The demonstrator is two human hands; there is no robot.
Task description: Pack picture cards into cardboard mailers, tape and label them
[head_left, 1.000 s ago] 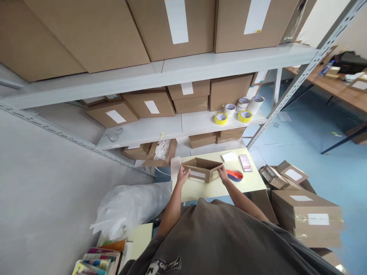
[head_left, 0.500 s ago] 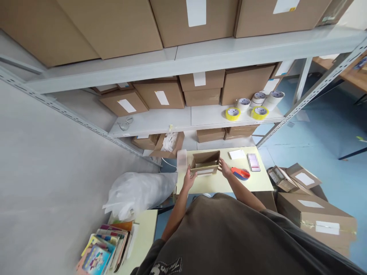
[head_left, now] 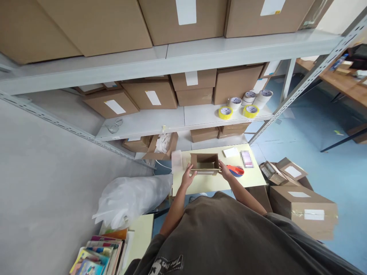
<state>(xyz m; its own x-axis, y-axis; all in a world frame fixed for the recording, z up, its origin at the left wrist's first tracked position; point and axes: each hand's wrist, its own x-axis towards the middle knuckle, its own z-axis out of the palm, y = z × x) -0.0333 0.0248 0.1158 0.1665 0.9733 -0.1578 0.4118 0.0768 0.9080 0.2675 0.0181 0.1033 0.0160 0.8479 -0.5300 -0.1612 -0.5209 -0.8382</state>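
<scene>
A small open cardboard box (head_left: 204,172) is held over the pale yellow table (head_left: 206,185), its opening facing up and no contents visible inside. My left hand (head_left: 187,176) grips its left end, thumb toward the near side. At the right end my right hand (head_left: 224,170) has its fingers against the wall. Just right of that hand lies a red and blue tape dispenser (head_left: 235,170). A phone (head_left: 247,159) with a blurred screen and a white pad (head_left: 231,152) are behind it.
Shelves (head_left: 137,123) with cardboard boxes and tape rolls (head_left: 225,112) stand ahead. A plastic bag (head_left: 133,196) bulges at left, above stacked books (head_left: 97,254). Cartons (head_left: 304,208) sit on the floor at right. An open carton (head_left: 171,147) holds white material.
The box has been tipped slightly, so more of its inside shows and less of its near face. Both hands stay on it. The whole view has shifted a little.
</scene>
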